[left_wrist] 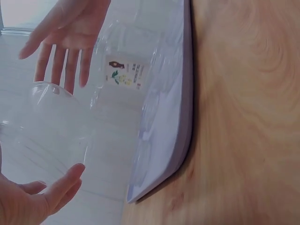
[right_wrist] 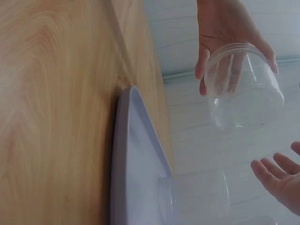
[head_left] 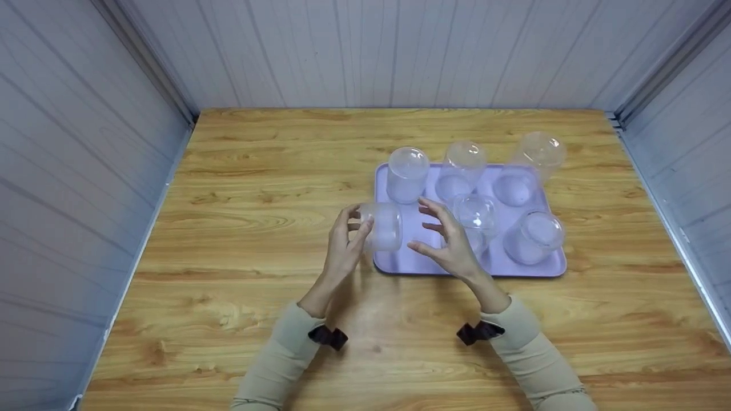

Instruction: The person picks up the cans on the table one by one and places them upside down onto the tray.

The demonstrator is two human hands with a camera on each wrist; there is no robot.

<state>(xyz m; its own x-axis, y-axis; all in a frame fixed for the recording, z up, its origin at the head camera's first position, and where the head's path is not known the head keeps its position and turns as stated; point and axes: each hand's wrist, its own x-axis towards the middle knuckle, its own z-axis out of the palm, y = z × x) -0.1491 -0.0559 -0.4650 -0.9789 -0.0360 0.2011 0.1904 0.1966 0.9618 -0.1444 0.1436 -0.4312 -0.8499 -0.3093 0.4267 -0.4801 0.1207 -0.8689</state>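
My left hand (head_left: 342, 245) grips a clear plastic jar (head_left: 386, 227) by its open end, with thumb and fingers on opposite sides. The jar lies on its side in the air, over the left edge of a lilac tray (head_left: 408, 260). In the right wrist view, the jar's ringed rim (right_wrist: 234, 48) faces the left palm. My right hand (head_left: 454, 248) hovers over the tray, fingers spread and loosely bent, facing the jar's base across a gap. Nothing is in its grasp. Behind its fingers, an upside-down clear jar (head_left: 477, 212) is partly hidden.
Several more clear jars stand upside down on the tray: one back left (head_left: 408, 168), one back middle (head_left: 464, 160), one back right (head_left: 539, 151) and one front right (head_left: 537, 234). A printed label (left_wrist: 126, 75) shows on one jar. Pale panel walls (head_left: 365, 54) enclose the wooden table (head_left: 257, 240).
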